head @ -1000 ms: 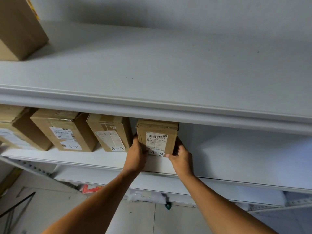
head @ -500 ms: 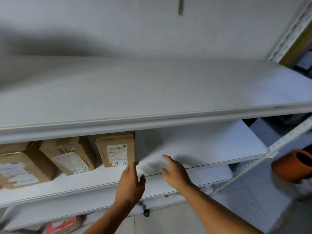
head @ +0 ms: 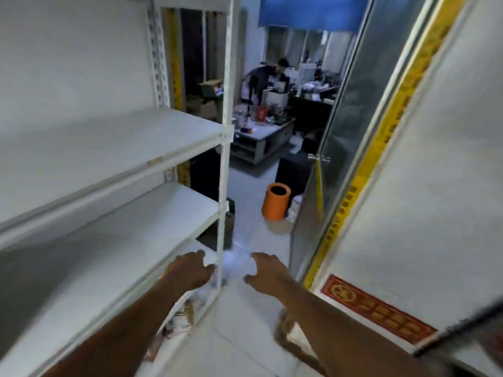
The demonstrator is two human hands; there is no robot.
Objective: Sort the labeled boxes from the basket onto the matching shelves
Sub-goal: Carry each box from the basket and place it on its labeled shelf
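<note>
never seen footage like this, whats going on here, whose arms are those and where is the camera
There is no machine here. The camera sits on a person's head and looks forward and down, so the two bare arms reaching in from the bottom are the wearer's own. The wide lens bends straight lines, and the picture is blurred by movement.

The left hand and right hand are both in the air with loosely spread fingers, and neither has a grip on anything.

On the left stands a white shelf unit; the shelf boards in view show no boxes. Some cardboard shows low down, under the left arm, too blurred to identify. Ahead, on the floor, stands an orange bin, and beside it a glass door. Further back is a cluttered room with another person at a desk.
</note>
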